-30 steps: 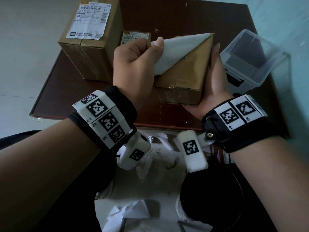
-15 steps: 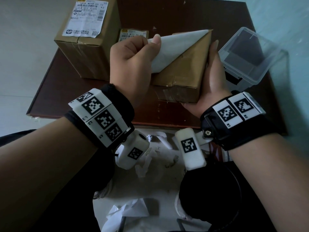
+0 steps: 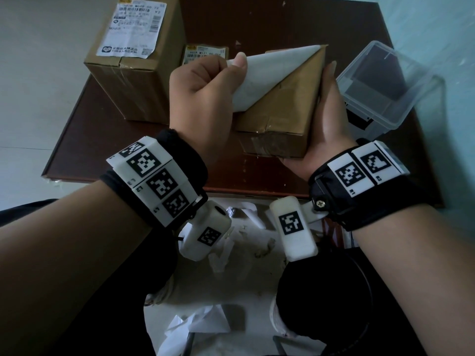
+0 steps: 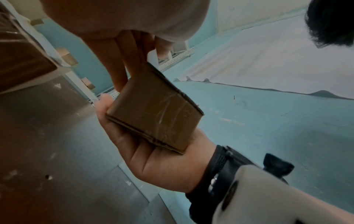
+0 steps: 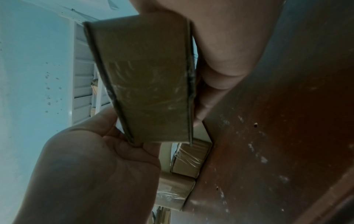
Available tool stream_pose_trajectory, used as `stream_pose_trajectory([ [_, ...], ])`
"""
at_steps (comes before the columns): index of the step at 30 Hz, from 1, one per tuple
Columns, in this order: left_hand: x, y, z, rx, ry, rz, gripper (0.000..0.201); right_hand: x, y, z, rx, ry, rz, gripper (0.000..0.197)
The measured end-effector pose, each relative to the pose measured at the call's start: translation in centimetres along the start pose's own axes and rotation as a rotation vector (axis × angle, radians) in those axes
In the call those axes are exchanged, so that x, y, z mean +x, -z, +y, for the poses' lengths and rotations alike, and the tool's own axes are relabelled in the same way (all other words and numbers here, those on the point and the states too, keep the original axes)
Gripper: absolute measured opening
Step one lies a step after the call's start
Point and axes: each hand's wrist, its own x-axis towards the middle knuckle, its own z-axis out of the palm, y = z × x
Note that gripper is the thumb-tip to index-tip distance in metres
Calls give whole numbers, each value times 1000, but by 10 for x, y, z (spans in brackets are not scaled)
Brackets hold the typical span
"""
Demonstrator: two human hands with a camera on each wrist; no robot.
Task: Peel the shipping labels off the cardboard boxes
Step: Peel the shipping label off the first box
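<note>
A small cardboard box is held up over the table's front edge, cradled along its right side by my right hand. Its white shipping label is peeled back diagonally, blank side up, still stuck along the box's far edge. My left hand grips the lifted corner in a fist, thumb on top. The wrist views show the taped end of the box in the right hand's palm. A large box at the back left bears a printed label.
A third small box with a label sits behind my left hand. A clear plastic container stands at the table's right. The brown table ends near my wrists. Crumpled white paper scraps lie on the floor between my knees.
Hardly anything: the left hand keeps its grip on the lifted label and the right hand keeps holding the box; the peel line has barely shifted.
</note>
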Motion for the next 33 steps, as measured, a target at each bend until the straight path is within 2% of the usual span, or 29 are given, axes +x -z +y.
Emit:
stream_pose_trajectory([
  [18,-2,0,2,-16,31,8,50,-1,-1,0,2,-2,1,88],
  [33,-2,-1,1,-69,58,26,43,-2,-1,0,-12,-15,25,89],
])
